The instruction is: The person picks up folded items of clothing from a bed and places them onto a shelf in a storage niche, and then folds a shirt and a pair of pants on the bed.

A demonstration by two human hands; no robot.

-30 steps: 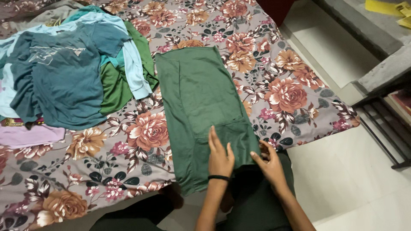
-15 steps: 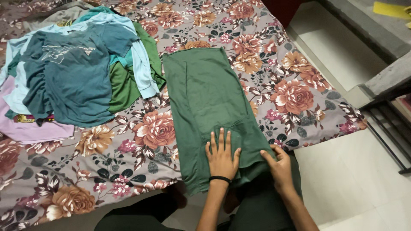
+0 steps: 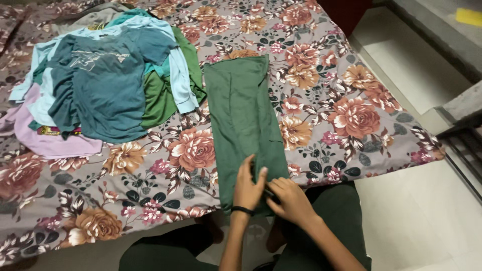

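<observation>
A dark green garment (image 3: 243,115) lies folded into a long narrow strip on the floral bedsheet (image 3: 331,95), reaching from mid-bed to the near edge. My left hand (image 3: 248,185), a black band on its wrist, presses flat on the strip's near end with the fingers together. Beside it, my right hand (image 3: 288,198) grips the near right edge of the same cloth, touching the left hand's fingers.
A heap of clothes (image 3: 100,85) sits at the back left: a teal shirt on top, light blue, green and lilac pieces beneath. A pale tiled floor (image 3: 427,211) lies to the right, with a dark metal rack (image 3: 464,150) at the right edge.
The garment's right side has been folded over to the left, so the strip is narrower. My right hand moved left to meet my left hand. The view shifted, so everything sits further right.
</observation>
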